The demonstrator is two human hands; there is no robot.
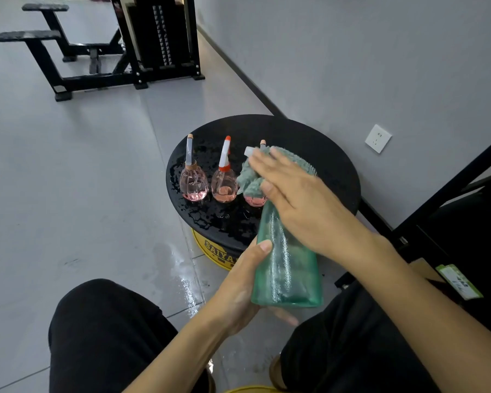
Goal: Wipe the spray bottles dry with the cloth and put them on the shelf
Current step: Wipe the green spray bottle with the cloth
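Knees in black trousers (105, 336) fill the near edge of the view, spread apart over the grey tiled floor (68, 194). Between them the left hand (238, 293) grasps the green spray bottle (287, 273) at its base: the thumb lies up its side and the fingers (284, 317) curl under its bottom. The bottle is held in the air in front of the counter's near edge, tilted away from the person, and is beaded with water. The right hand (301, 199) lies over its upper part with fingers stretched nearly straight, not clenched, pressing the grey-green cloth (250, 180) onto the bottle's neck and head. A white spray head (250, 151) sticks out of the cloth just past the fingertips.

The round black counter (309, 137) stands on a yellow base (210, 251), and its top is wet. Three small pink bottles stand upright in a row across its left half. The left pink bottle (194, 182) and the middle pink bottle (224, 185) are in plain sight. The right pink bottle (255, 200) is mostly hidden behind the cloth. A wet patch (182, 273) shines on the floor by the base.

To the right a black shelf frame (451, 177) leans across the view. A white socket (378, 138) is on the wall behind the counter. A black weight machine (153, 38) stands farthest back.
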